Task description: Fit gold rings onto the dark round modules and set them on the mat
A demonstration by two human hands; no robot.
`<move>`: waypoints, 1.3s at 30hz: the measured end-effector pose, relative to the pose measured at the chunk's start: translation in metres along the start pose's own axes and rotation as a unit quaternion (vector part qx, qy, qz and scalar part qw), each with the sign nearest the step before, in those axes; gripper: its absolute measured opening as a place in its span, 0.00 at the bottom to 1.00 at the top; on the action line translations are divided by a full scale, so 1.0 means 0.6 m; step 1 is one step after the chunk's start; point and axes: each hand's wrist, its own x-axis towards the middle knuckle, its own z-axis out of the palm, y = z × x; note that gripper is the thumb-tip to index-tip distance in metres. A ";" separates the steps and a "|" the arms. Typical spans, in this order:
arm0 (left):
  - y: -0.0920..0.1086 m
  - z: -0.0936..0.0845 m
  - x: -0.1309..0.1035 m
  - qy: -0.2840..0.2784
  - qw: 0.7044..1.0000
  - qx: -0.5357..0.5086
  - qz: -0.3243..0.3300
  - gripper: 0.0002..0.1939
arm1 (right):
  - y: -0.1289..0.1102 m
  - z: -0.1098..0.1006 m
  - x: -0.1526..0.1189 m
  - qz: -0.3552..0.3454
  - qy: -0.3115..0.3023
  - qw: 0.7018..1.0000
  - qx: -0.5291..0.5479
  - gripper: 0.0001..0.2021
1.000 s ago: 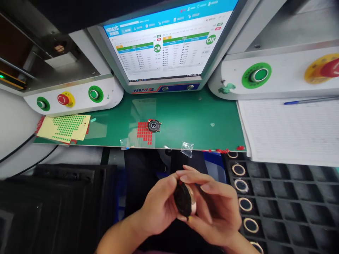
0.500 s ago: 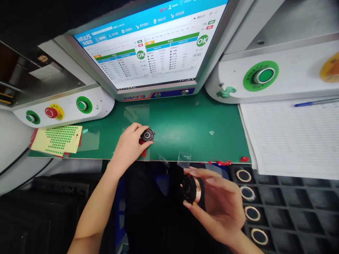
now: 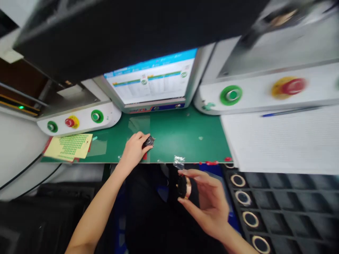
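Note:
Near the middle of the green work surface [image 3: 169,135], my left hand [image 3: 134,149] pinches a round black watch body [image 3: 149,141] between thumb and fingers, close to the surface. My right hand [image 3: 208,199] is in front of the surface's near edge and grips a watch body with a gold rim [image 3: 188,187] by its sides, its dark face turned to the left. A crumpled piece of clear film [image 3: 179,160] lies at the edge just above my right fingers.
Behind stands a monitor [image 3: 159,83] between white panels with green and red buttons. A yellow sheet of green dots [image 3: 71,146] lies at left. At right are papers [image 3: 280,141], a blue pen [image 3: 291,111] and a black compartment tray [image 3: 280,211] holding several gold-rimmed rings.
The head view has shifted, and a dark overhead part now covers the monitor's top. Both hands keep hold of their watch bodies in much the same places.

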 end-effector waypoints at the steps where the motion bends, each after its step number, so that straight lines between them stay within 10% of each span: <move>1: -0.001 -0.001 -0.004 0.024 1.000 -0.007 0.004 0.16 | -0.004 0.002 -0.003 0.000 0.001 1.000 -0.006 0.28; 5: -0.014 0.016 -0.004 0.120 0.991 -0.049 0.021 0.16 | -0.013 -0.006 -0.010 -0.018 0.018 0.997 -0.066 0.26; 9: -0.019 0.029 0.005 0.085 0.995 -0.043 -0.002 0.18 | -0.027 -0.018 -0.016 -0.014 0.060 0.993 -0.104 0.23; 17: 0.014 -0.037 -0.004 0.060 0.998 -0.031 0.009 0.09 | -0.090 0.000 -0.029 -0.045 0.112 0.988 -0.099 0.19; 25: 0.015 -0.061 -0.008 0.074 0.982 -0.172 -0.007 0.22 | -0.072 -0.045 -0.066 -0.036 0.158 0.966 -0.203 0.17; 32: 0.028 -0.005 0.035 0.045 0.933 -0.357 -0.025 0.15 | -0.027 -0.096 0.089 0.029 0.008 0.939 -0.344 0.16; 39: -0.015 0.002 0.060 -0.009 0.930 -0.366 0.020 0.12 | 0.019 -0.057 0.250 0.078 -0.195 0.852 -0.479 0.15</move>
